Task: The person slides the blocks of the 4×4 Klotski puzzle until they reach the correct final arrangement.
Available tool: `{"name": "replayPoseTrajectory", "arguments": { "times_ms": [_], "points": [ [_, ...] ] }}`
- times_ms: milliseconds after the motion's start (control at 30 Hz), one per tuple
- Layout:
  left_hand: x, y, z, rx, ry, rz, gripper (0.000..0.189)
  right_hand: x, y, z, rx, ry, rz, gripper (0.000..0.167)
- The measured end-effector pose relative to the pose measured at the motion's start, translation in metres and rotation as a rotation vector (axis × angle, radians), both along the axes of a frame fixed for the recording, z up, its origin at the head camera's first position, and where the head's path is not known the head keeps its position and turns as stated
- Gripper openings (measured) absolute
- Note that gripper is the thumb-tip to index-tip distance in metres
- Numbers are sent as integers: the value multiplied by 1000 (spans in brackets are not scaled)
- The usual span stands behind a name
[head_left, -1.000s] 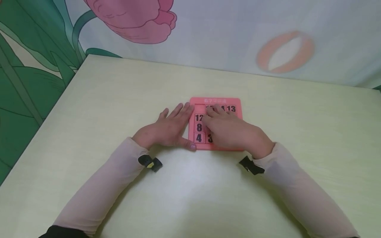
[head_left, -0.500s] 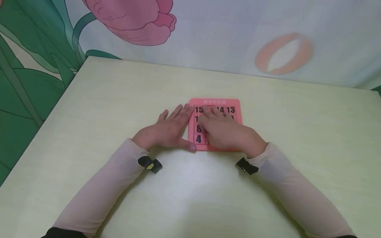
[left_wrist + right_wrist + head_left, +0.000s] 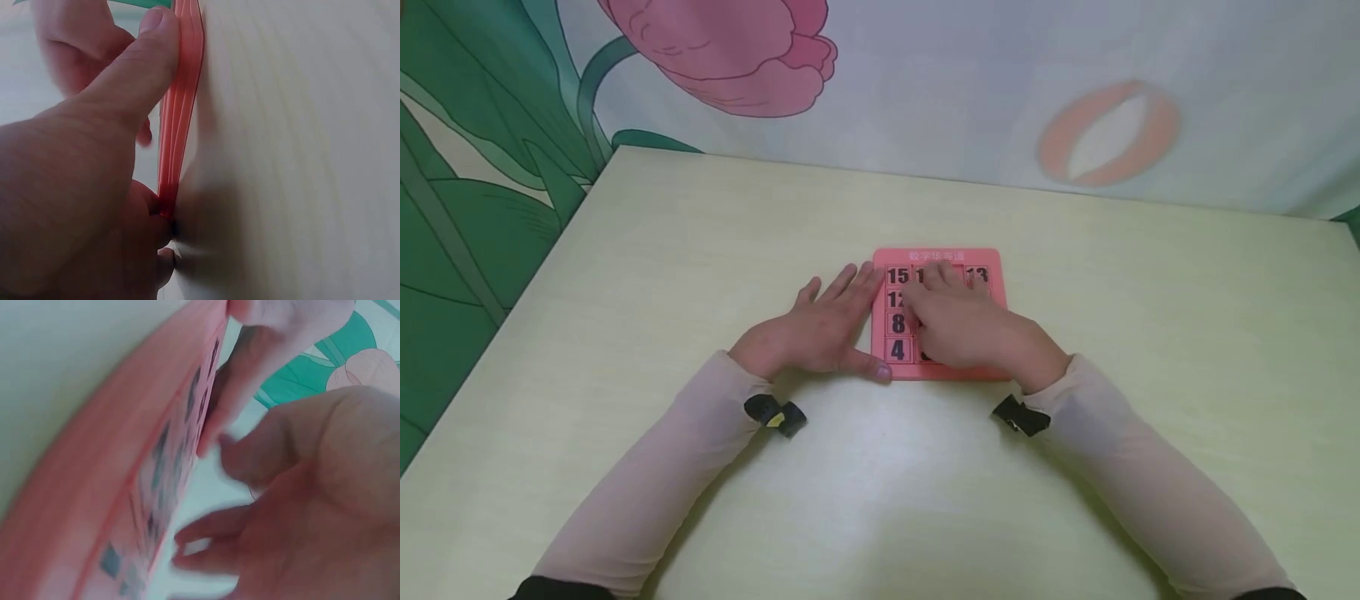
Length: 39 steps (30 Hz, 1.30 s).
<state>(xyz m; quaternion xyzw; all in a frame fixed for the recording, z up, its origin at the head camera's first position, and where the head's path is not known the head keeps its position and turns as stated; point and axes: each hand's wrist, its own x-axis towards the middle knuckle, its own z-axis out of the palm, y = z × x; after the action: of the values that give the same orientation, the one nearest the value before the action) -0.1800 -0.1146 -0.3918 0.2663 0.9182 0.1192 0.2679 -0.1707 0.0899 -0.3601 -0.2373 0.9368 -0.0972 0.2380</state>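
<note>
A pink sliding number puzzle (image 3: 937,375) lies flat on the table, with black-numbered tiles in its frame. The 15 tile (image 3: 897,276) fills the top left slot, and 12, 8 and 4 run down below it. Along the left side of the frame stretch the straight fingers of my left hand (image 3: 823,329), its thumb against the front left corner. The left wrist view shows that thumb (image 3: 153,37) on the pink edge. My right hand (image 3: 966,325) lies over the tiles, fingertips at the top row near the 13 tile (image 3: 977,273). It hides most of the middle and right tiles.
The pale table (image 3: 880,492) extends around the puzzle on all sides. Behind its far edge hangs a light backdrop (image 3: 940,83) printed with a pink flower and green leaves. Black straps (image 3: 775,414) sit at both wrists over light sleeves.
The 15 tile slid left into the top left slot, then the 14 tile slid left beside it. My right hand shifted slightly left; my left hand stayed at the frame.
</note>
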Motion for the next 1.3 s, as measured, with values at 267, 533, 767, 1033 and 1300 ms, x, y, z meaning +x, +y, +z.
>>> {"name": "replayPoseTrajectory", "arguments": {
  "times_ms": [267, 533, 767, 1033, 1300],
  "points": [
    [1, 0, 1, 0, 6, -1, 130, -1, 2, 0, 74, 8, -119, 56],
    [1, -2, -1, 13, 13, 4, 130, -10, 21, 9, -154, -96, 11, 12],
    [2, 0, -1, 16, 16, 1, 130, -15, 66, 32, -205, -204, 4, 27],
    [2, 0, 2, 4, 5, 6, 131, -16, 73, 29, -88, -178, -27, 18],
    [2, 1, 3, 10, 2, 10, 130, -15, 63, 24, -19, -107, -58, 18]
  ]
}}
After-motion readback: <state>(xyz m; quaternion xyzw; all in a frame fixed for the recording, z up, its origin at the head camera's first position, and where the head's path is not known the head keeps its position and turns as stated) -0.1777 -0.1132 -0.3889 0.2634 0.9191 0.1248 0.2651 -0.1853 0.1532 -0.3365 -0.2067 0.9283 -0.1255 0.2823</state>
